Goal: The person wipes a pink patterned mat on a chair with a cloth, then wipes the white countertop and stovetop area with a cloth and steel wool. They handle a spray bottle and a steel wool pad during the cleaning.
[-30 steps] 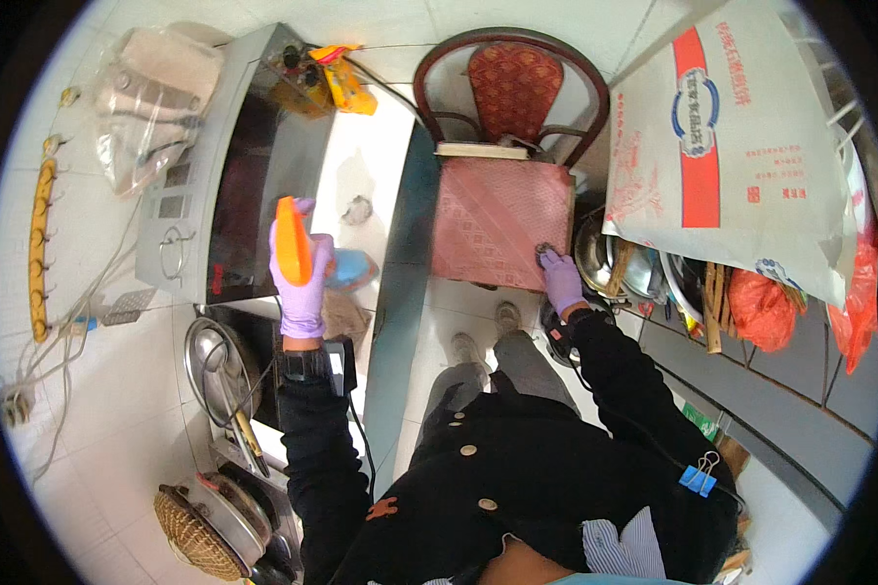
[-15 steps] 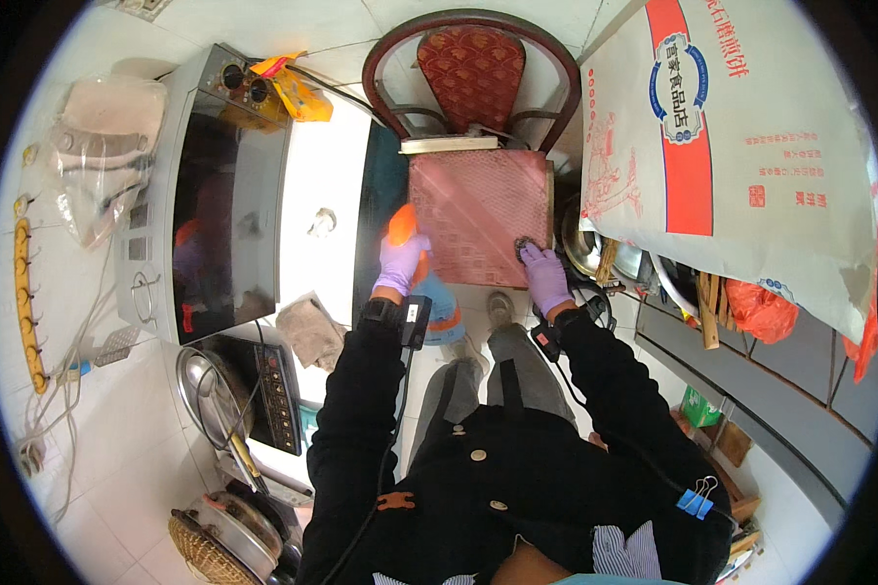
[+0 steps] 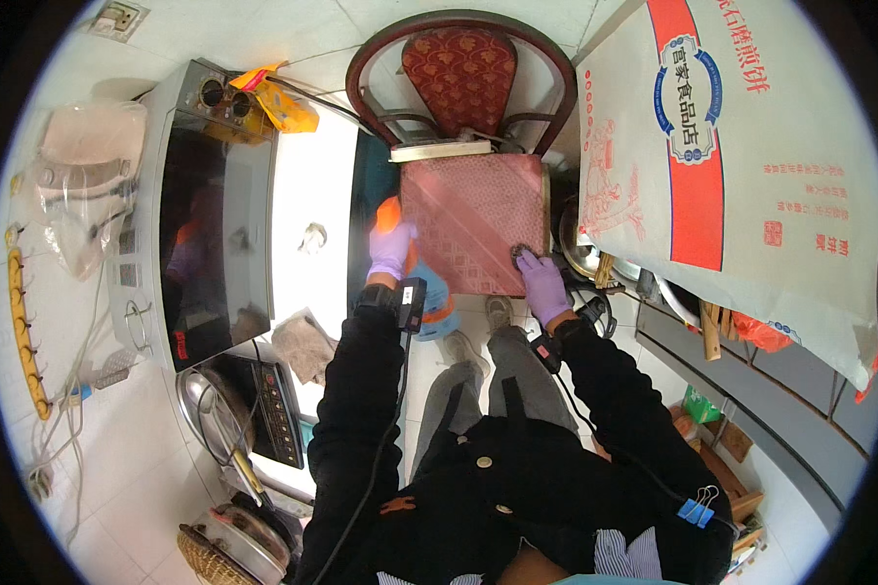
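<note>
In front of me stands a chair with a pink patterned seat (image 3: 473, 210) and a dark red backrest (image 3: 458, 78). My left hand (image 3: 391, 250), in a purple glove, is closed round the orange head of a spray bottle (image 3: 388, 214) at the seat's left edge. Its blue body seems to hang below the hand, partly hidden by the wrist. My right hand (image 3: 544, 285), gloved alike, holds a dark, curly scouring pad (image 3: 523, 253) against the seat near its front right corner. The fingertips partly cover the pad.
To the left, an oven (image 3: 215, 224) stands beside a white surface with a grey cloth (image 3: 304, 346). A yellow packet (image 3: 281, 102) lies behind the oven. A large printed bag (image 3: 751, 166) rises on the right above pans (image 3: 578, 249). Cables run along both my forearms.
The view has shifted slightly, so the oven and chair sit a little farther left. Both hands stay at nearly the same spots on the chair, still holding the bottle and the pad.
</note>
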Action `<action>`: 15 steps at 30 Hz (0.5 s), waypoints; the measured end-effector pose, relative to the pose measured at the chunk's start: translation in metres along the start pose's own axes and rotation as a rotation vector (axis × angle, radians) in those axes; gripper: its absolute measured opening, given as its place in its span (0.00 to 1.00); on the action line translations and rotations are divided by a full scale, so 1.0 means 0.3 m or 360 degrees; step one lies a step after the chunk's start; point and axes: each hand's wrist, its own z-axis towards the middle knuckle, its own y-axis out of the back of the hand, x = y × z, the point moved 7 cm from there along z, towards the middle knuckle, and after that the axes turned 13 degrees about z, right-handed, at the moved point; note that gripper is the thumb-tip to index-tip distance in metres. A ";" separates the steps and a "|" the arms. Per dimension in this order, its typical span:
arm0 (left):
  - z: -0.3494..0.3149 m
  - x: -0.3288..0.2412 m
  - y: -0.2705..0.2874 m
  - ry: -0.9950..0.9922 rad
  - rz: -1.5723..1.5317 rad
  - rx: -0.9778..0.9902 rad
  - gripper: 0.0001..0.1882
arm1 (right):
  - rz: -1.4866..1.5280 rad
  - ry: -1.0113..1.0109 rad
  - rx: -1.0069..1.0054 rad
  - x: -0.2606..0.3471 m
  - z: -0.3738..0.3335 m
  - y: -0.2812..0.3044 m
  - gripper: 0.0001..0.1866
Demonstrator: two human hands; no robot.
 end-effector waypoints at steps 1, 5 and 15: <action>0.010 -0.001 -0.003 -0.0003 0.0045 -0.0007 0.12 | 0.0009 0.0098 -0.0122 0.014 -0.001 0.017 0.23; 0.053 0.004 -0.009 0.0051 0.0058 -0.0067 0.08 | -0.0023 0.0082 -0.0107 0.003 -0.001 0.004 0.25; 0.063 -0.036 -0.074 -0.0140 0.0269 -0.0088 0.07 | -0.0027 0.0002 0.0004 -0.029 0.010 -0.041 0.25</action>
